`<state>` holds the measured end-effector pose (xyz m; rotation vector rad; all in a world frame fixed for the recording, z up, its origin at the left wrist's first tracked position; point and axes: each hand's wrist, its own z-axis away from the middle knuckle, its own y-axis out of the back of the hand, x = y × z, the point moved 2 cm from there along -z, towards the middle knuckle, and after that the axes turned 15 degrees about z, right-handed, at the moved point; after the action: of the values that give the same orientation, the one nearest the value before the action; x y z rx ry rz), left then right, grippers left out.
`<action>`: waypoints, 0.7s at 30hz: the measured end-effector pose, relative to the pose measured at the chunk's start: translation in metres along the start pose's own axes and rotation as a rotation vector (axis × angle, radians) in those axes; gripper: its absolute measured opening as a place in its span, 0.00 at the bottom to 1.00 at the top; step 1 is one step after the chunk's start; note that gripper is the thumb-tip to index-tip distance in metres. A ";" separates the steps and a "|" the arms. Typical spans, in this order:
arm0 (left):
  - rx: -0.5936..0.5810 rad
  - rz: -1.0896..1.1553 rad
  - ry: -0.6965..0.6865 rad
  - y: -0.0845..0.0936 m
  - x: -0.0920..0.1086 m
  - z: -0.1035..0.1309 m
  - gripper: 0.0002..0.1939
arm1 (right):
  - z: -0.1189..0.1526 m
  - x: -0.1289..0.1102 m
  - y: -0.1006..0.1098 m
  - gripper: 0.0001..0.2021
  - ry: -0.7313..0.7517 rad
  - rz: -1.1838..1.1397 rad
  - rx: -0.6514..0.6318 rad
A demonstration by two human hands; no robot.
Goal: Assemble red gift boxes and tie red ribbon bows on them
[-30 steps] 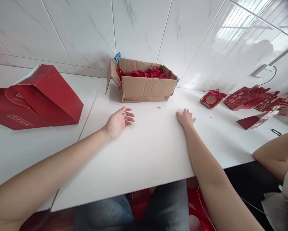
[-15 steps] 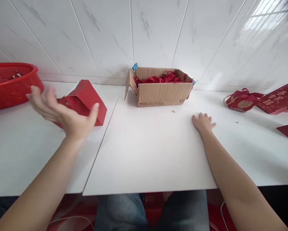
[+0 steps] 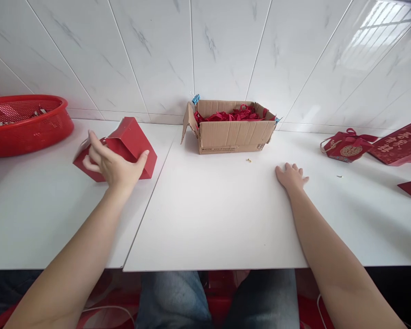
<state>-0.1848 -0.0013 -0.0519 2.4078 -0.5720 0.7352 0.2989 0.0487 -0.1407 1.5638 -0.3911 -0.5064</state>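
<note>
My left hand [image 3: 119,167] is in front of a red folded paper box [image 3: 136,141] on the left part of the table. Its thumb is spread wide by the box's right side, while the other fingers reach over the left side, some of them bent. Whether the fingers press on the box cannot be made out. The box rests tilted, and my hand hides part of its near side. My right hand [image 3: 290,176] lies flat on the white table [image 3: 208,214], fingers apart, holding nothing.
A cardboard box [image 3: 236,136] of red ribbons stands against the tiled wall. A small gold-coloured piece [image 3: 248,160] lies before it. At left is a red plastic basket [image 3: 30,135]; at right are a red gift box [image 3: 349,145] and a red printed packet [image 3: 400,144].
My left hand has moved right and closer to the red paper box, its fingers now bending over it. My right hand stays put. The view has shifted slightly.
</note>
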 end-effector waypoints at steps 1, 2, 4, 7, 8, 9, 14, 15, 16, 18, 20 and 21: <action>0.003 0.012 -0.002 -0.003 0.000 -0.001 0.52 | 0.000 0.000 0.000 0.29 0.002 -0.003 0.004; 0.004 0.029 -0.009 -0.004 -0.001 -0.003 0.49 | 0.000 0.000 -0.001 0.28 0.002 -0.006 0.006; 0.000 0.101 -0.045 -0.005 0.001 -0.003 0.44 | -0.001 0.000 -0.001 0.28 0.002 -0.014 0.009; -0.038 0.309 -0.131 -0.006 0.017 0.012 0.36 | -0.001 -0.001 -0.001 0.27 -0.001 -0.037 0.013; -0.057 0.387 -0.142 -0.008 0.025 0.020 0.31 | -0.001 -0.001 0.000 0.27 -0.002 -0.048 0.014; -0.101 0.457 -0.122 -0.011 0.035 0.030 0.28 | -0.001 -0.001 0.000 0.27 -0.004 -0.061 0.016; -0.458 0.704 -0.022 -0.043 0.080 0.068 0.22 | 0.000 -0.001 0.003 0.23 -0.012 -0.183 0.061; -0.457 0.728 0.021 -0.048 0.086 0.069 0.23 | 0.002 -0.001 0.004 0.23 -0.005 -0.223 0.086; -0.437 0.734 0.050 -0.053 0.090 0.070 0.24 | 0.006 -0.003 0.007 0.22 0.013 -0.271 0.116; -0.404 0.706 0.053 -0.059 0.101 0.070 0.24 | 0.018 -0.013 0.015 0.21 0.110 -0.388 0.171; -0.451 0.668 -0.015 -0.061 0.116 0.074 0.26 | 0.040 -0.030 0.025 0.20 0.289 -0.522 0.172; -0.506 0.662 -0.055 -0.062 0.124 0.079 0.27 | 0.054 -0.040 0.030 0.22 0.389 -0.584 0.151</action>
<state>-0.0279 -0.0315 -0.0546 1.7637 -1.4240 0.6711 0.2376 0.0231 -0.1086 1.8762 0.3461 -0.6062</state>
